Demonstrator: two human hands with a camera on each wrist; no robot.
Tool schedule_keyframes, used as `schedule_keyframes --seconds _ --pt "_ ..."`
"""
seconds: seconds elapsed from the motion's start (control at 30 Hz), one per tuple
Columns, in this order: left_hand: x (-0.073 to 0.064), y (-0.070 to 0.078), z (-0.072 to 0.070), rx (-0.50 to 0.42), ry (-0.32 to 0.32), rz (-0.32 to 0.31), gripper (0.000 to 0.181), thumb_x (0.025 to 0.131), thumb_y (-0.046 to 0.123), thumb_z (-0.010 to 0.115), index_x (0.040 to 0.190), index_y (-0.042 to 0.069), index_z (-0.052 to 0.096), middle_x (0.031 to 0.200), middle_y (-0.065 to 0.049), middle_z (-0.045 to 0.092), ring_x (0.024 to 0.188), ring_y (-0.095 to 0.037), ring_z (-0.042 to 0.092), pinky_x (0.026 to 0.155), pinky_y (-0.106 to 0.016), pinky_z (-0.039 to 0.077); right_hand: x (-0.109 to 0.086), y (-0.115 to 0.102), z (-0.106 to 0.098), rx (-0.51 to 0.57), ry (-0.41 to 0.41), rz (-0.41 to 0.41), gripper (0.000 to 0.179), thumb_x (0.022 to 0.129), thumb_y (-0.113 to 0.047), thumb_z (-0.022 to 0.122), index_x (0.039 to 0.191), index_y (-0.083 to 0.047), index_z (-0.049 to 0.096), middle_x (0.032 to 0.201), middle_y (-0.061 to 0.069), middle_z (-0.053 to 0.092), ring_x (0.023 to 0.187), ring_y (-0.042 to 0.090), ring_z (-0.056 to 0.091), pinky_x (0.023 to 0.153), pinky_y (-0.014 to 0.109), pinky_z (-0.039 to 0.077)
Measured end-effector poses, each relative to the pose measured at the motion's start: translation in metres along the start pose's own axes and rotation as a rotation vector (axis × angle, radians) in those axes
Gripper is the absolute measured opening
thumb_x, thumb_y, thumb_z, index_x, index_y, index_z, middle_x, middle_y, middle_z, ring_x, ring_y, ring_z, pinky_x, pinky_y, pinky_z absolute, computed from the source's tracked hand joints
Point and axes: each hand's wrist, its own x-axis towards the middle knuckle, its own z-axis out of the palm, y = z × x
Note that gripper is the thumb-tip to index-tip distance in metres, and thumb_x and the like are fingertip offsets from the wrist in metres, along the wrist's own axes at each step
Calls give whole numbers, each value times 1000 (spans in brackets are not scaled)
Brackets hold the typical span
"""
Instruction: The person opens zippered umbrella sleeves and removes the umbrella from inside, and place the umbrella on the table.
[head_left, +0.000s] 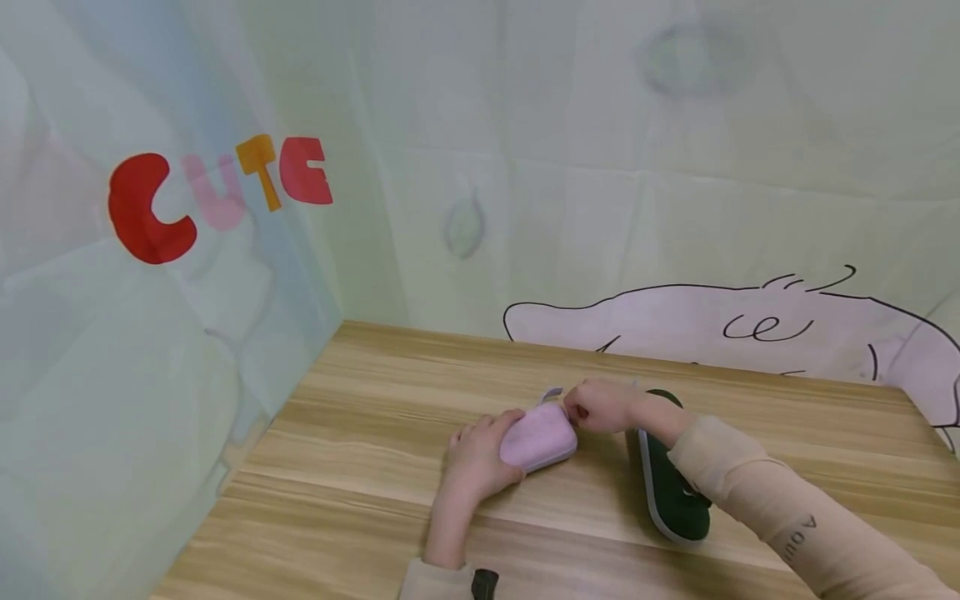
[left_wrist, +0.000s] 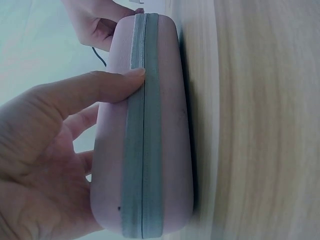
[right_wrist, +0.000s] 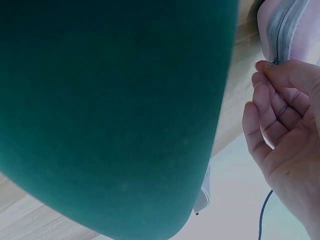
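A small pink zippered case [head_left: 540, 437] rests on the wooden table, its grey zipper band [left_wrist: 132, 165] running along the side. My left hand [head_left: 480, 458] grips the case from its left end, thumb on the zipper band and fingers over the far side. Along the stretch in the left wrist view, the two halves of the band meet. At the case's right end my right hand [head_left: 603, 406] pinches the zipper pull [right_wrist: 275, 62] between thumb and index finger; the fingertips mostly hide it. A lilac strap loop [head_left: 552, 392] sticks out behind the case.
A dark green case [head_left: 675, 500] with a grey edge lies on the table [head_left: 360, 467], partly under my right forearm. Printed fabric [head_left: 420, 208] stands behind the table and along its left side, with colourful letters on the left panel.
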Motion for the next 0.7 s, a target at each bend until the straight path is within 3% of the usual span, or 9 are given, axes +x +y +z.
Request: schedule_keyframes --seconds 0.7 --pt "0 0 1 -6 -2 -2 76 65 16 84 134 19 54 124 -15 62 111 -41 56 104 -62 31 -8 2 9 17 25 -29 11 85 -3 63 78 -12 63 71 -5 57 63 4 46 59 18 39"
